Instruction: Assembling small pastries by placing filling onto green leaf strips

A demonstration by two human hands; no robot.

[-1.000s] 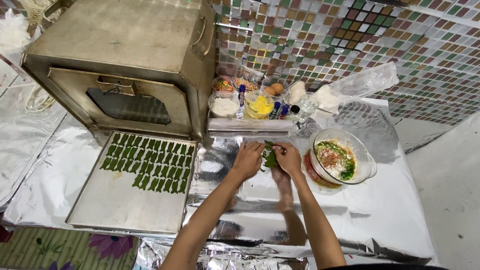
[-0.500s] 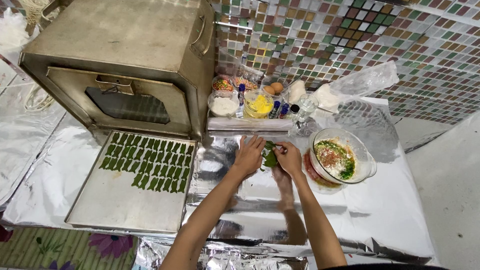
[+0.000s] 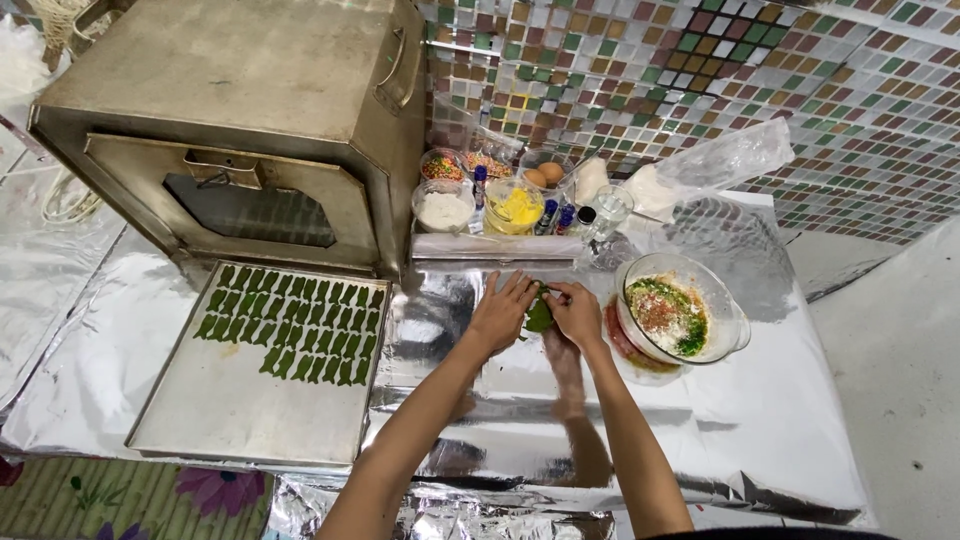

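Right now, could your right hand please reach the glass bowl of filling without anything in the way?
Probably yes: the right hand holds the green leaf just beside the glass bowl, with only bare foil between.

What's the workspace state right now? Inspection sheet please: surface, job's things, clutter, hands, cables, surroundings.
Surface: foil-covered table, shiny and wrinkled.
Job's things: green leaf between both hands; glass bowl of green and white filling to the right; metal tray with rows of folded green leaves to the left.
Clutter: small cups and bottles by the wall; plastic bag.
Hands: left hand and right hand both on the leaf.
Cables: nothing seen.
Surroundings: metal oven; mosaic tile wall.
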